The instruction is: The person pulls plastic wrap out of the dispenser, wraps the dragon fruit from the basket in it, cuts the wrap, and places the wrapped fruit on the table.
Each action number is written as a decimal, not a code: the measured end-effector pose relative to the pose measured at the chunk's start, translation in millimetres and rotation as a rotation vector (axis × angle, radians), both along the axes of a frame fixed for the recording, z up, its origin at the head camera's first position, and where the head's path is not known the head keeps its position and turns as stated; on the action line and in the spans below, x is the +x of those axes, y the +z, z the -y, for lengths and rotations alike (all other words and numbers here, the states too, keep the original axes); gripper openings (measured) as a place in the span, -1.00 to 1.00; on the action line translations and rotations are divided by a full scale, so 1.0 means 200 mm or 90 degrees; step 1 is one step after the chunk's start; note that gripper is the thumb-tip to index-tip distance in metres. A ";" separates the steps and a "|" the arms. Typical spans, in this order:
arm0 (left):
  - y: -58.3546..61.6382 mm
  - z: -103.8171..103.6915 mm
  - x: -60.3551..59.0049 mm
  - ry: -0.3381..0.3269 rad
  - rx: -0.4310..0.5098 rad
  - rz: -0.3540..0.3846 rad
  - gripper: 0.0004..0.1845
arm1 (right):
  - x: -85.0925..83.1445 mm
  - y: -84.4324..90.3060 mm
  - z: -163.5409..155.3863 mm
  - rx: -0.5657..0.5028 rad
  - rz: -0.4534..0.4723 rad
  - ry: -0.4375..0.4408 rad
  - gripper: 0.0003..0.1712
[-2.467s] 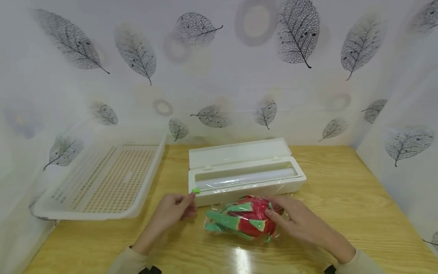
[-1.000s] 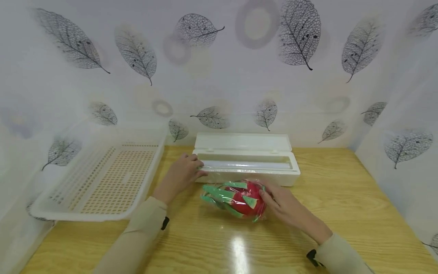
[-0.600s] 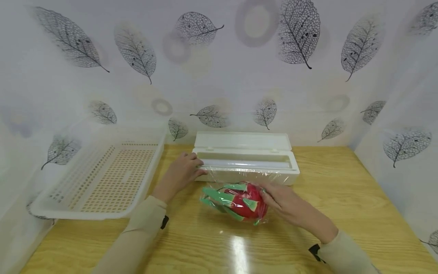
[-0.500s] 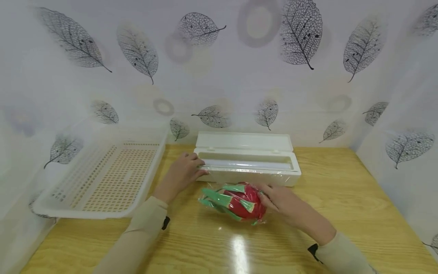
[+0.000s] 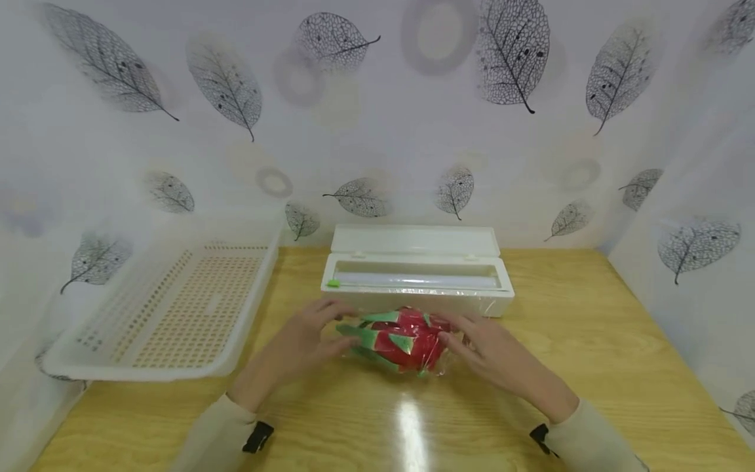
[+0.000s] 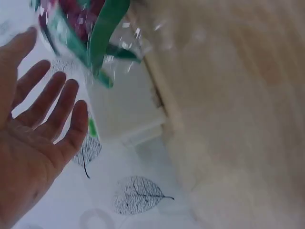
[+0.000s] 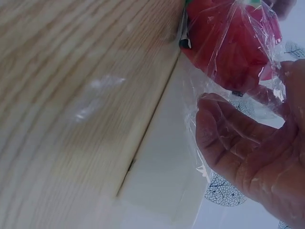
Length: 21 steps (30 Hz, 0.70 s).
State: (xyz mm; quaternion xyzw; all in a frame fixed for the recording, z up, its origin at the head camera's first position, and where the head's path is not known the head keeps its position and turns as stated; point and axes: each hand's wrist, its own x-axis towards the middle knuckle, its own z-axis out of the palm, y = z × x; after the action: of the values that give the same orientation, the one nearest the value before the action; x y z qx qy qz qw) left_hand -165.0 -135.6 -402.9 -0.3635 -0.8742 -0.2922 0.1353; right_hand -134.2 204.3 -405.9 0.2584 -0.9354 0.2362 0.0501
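Note:
A red dragon fruit (image 5: 407,341) with green leaf tips lies in clear cling film in front of the white cling film box (image 5: 425,303). My right hand (image 5: 501,357) holds its right end, with film bunched around the fingers and thumb in the right wrist view. At the leafy left end, my left hand (image 5: 297,344) has its fingers spread loosely. In the left wrist view a gap shows between that palm and the dragon fruit (image 6: 78,24). The box lid (image 5: 413,240) stands raised, showing the film roll (image 5: 419,280) and a green slider (image 5: 333,283) at the left.
A white perforated plastic basket (image 5: 231,354) stands on the left of the wooden table (image 5: 330,426). Curtains (image 5: 377,144) with leaf prints close off the back and sides. The box sits near the table's back edge.
My left hand has let go of the box's left end and come down beside the dragon fruit's leafy end, uncovering the green slider. My right hand stays at the fruit's right end.

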 end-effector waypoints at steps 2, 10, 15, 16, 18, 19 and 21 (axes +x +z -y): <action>-0.02 -0.01 0.03 -0.034 -0.031 0.017 -0.48 | 0.00 0.00 -0.01 -0.004 0.001 -0.024 -0.53; -0.09 -0.06 0.06 0.026 -0.117 -0.037 -0.25 | -0.01 0.00 -0.04 -0.073 -0.073 -0.099 -0.78; -0.06 -0.10 0.07 0.068 -0.140 -0.091 -0.14 | -0.01 0.04 -0.03 -0.210 0.023 -0.122 -0.63; -0.05 -0.12 0.07 0.071 -0.145 -0.095 -0.09 | -0.01 0.04 -0.03 -0.212 0.001 -0.112 -0.59; -0.04 -0.14 0.07 0.070 -0.167 -0.095 0.00 | -0.02 0.04 -0.02 -0.189 -0.100 -0.067 -0.54; -0.04 -0.16 0.07 0.067 -0.180 -0.089 0.03 | -0.03 0.04 -0.01 -0.169 -0.171 -0.032 -0.51; -0.04 -0.19 0.07 0.056 -0.208 -0.070 0.04 | -0.04 0.02 0.01 -0.114 -0.301 0.042 -0.44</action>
State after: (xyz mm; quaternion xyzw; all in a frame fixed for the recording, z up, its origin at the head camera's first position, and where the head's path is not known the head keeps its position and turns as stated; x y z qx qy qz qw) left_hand -151.6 -97.3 -410.8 -0.3578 -0.9162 -0.1201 0.1347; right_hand -141.6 203.1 -401.8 0.3315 -0.8641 0.2523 0.2824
